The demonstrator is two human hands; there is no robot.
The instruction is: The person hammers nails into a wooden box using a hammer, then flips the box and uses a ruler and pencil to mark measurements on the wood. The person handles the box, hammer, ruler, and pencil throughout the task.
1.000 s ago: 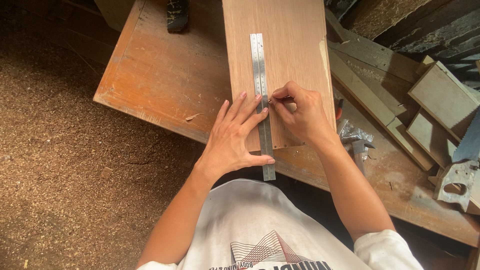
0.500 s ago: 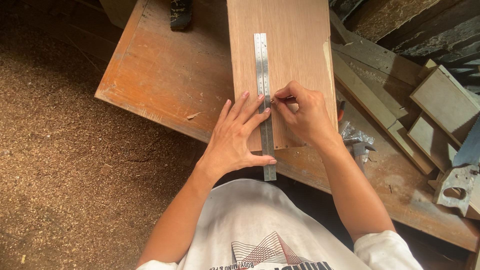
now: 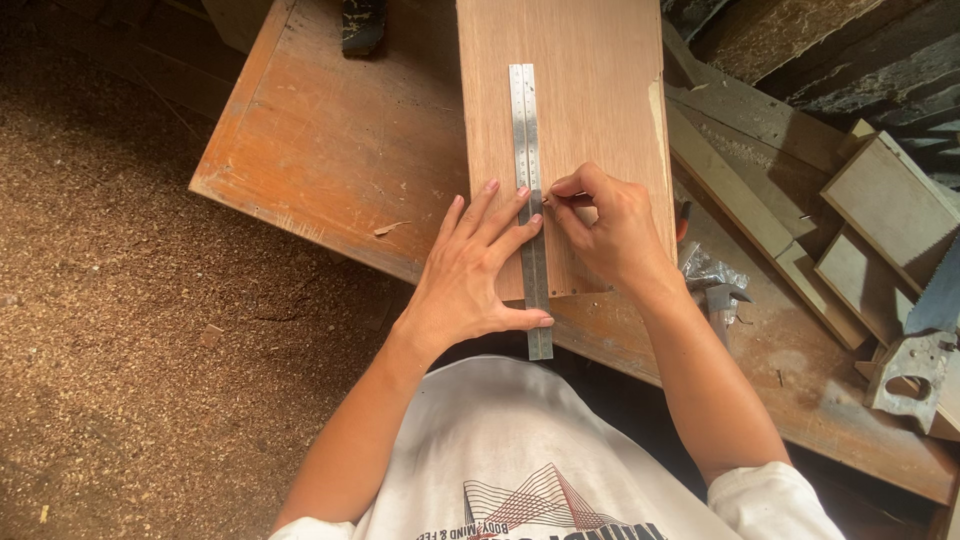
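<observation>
Two hands meet on the plywood board (image 3: 590, 110), which lies lengthwise on the workbench (image 3: 330, 160) and runs off the frame at 12 o'clock. My left hand (image 3: 472, 275) lies flat with fingers spread wide, pinning the steel ruler (image 3: 528, 180) against the board; the ruler's near end overhangs the board's near edge toward 6 o'clock. My right hand (image 3: 610, 235) sits just beside the ruler at 3 o'clock of it, fingers pinched narrow on a thin pencil (image 3: 562, 199) whose tip touches the ruler's right edge.

Open room lies at 9 o'clock: bare bench top up to its worn front edge, then the sawdust floor (image 3: 110, 300). At 3 o'clock the bench is crowded with wood offcuts (image 3: 880, 210), and a handsaw (image 3: 925, 340) lies at 4 o'clock, partly cut off by the frame.

Most of the pencil is hidden inside my fist. A dark object (image 3: 362, 25) at 11 o'clock is cropped, and I cannot tell what it is.

Compared with half a second ago, both hands keep their places and grips; only the view has shifted slightly.
</observation>
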